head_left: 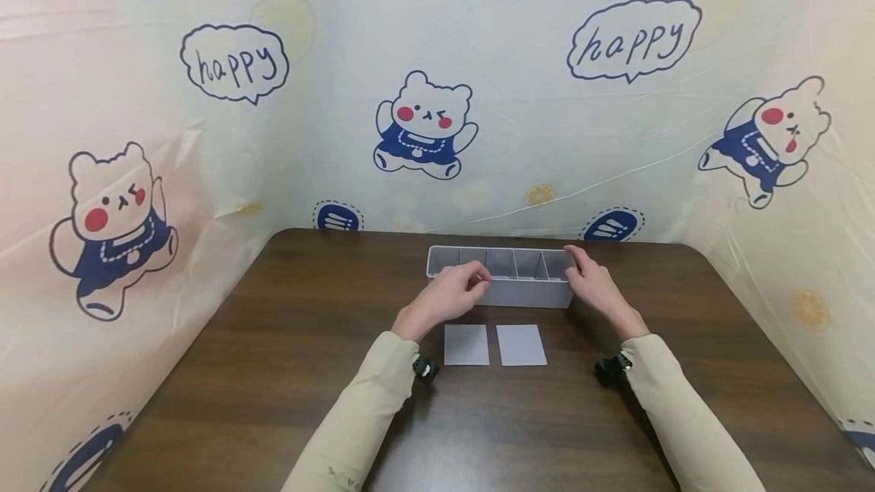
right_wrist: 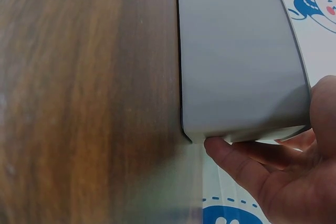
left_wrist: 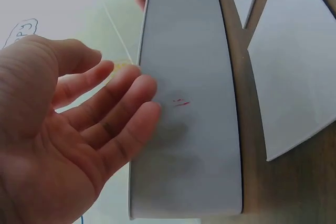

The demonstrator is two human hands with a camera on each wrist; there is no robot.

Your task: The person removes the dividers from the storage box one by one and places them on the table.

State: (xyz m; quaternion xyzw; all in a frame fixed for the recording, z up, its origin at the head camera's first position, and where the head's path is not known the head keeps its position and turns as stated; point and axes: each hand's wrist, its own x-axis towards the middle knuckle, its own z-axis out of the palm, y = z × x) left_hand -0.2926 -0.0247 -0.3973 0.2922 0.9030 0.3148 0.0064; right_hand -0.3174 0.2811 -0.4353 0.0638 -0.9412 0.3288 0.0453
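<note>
A long grey divided storage box (head_left: 525, 294) stands on the table, its row of open compartments facing up. My left hand (head_left: 447, 294) is at the front rim of the box, left of its middle. In the left wrist view its fingers (left_wrist: 126, 135) are loosely bent and hold nothing; whether they touch the rim I cannot tell. At the box's right end is my right hand (head_left: 601, 291). In the right wrist view, nearly straight fingers (right_wrist: 236, 163) touch the end wall from outside, and the thumb lies beside the rim.
Two flat white square cards, a left card (head_left: 467, 345) and a right card (head_left: 522, 345), lie side by side on the brown table (head_left: 307, 310) in front of the box. A printed cloth curtain (head_left: 506, 135) surrounds the table at the back and sides.
</note>
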